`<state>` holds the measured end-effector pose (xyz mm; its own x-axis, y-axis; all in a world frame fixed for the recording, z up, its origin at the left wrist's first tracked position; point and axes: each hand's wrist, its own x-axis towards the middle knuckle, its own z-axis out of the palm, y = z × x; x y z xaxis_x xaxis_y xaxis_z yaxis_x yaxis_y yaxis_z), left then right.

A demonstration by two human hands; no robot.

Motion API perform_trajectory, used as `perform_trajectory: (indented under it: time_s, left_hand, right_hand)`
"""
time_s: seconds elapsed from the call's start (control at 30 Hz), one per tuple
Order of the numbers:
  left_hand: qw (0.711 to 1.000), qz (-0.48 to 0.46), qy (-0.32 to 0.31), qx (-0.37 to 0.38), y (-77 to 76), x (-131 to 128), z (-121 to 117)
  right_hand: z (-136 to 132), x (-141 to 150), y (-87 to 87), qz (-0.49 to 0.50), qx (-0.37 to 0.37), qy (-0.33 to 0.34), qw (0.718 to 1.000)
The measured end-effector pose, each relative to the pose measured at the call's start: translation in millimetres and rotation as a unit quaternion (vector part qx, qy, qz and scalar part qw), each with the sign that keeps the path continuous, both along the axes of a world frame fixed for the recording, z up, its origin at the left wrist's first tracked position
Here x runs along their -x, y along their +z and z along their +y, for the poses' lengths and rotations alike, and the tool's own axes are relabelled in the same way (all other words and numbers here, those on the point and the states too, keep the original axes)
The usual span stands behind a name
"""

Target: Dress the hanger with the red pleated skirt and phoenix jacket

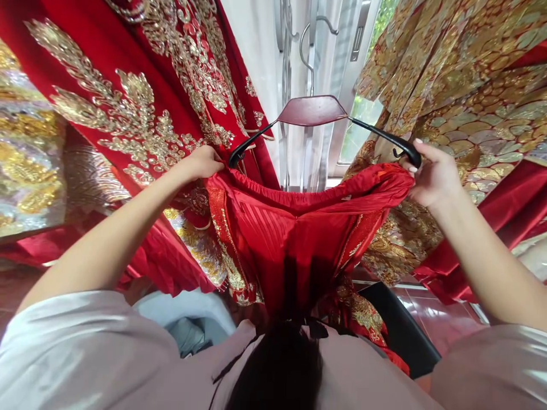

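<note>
The left hand (pixel 204 163) and right hand (pixel 436 175) are holding a shiny red pleated cloth garment (pixel 260 228) by its gathered upper edge, at the ends of a black-armed, maroon-centred hanger (pixel 313 110); whether the hanger is gripping it is unclear.

One hanger (pixel 313 111); two hanger arms (pixel 378 134); one held garment (pixel 256 222); two sleeves (pixel 85 341) (pixel 491 364); one tub (pixel 209 309).

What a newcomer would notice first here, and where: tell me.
First, the bright red garment at the centre, spread between the left hand and the right hand, just below a hanger with a dark red middle. Then the red cloth with gold embroidery at upper left and the gold scale-patterned fabric at upper right.
</note>
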<state>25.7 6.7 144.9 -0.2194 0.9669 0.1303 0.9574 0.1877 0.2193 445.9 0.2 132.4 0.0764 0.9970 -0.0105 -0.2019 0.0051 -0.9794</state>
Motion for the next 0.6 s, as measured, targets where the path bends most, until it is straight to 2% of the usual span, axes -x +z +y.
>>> perform_trajectory:
  time_s: [0.07,0.17,0.3,0.43,0.5,0.6]
  left_hand:
    - [1.000,0.012,0.014,0.010,5.2,2.9,10.0]
    - [0.999,-0.020,0.030,-0.002,7.6,9.3,16.3]
    - [0.997,-0.036,0.057,-0.032,-1.4,14.9,17.5]
    - [0.997,-0.026,0.067,-0.038,-6.4,14.5,22.8]
    - [0.996,-0.026,0.069,-0.044,-1.9,11.1,24.8]
    - [0.997,-0.035,0.043,-0.054,12.8,0.9,20.9]
  right_hand:
    - [-1.4,0.8,-3.1,-0.012,-0.006,0.009,1.000]
    - [-1.3,0.4,-8.6,-0.043,-0.021,0.028,0.998]
    - [2.6,0.6,-16.0,-0.056,-0.049,0.038,0.996]
    - [8.2,2.5,-25.0,-0.027,-0.029,0.046,0.998]
    - [12.7,0.6,-29.8,-0.029,-0.041,0.065,0.997]
    - [20.7,-6.3,-35.2,-0.015,-0.073,0.101,0.992]
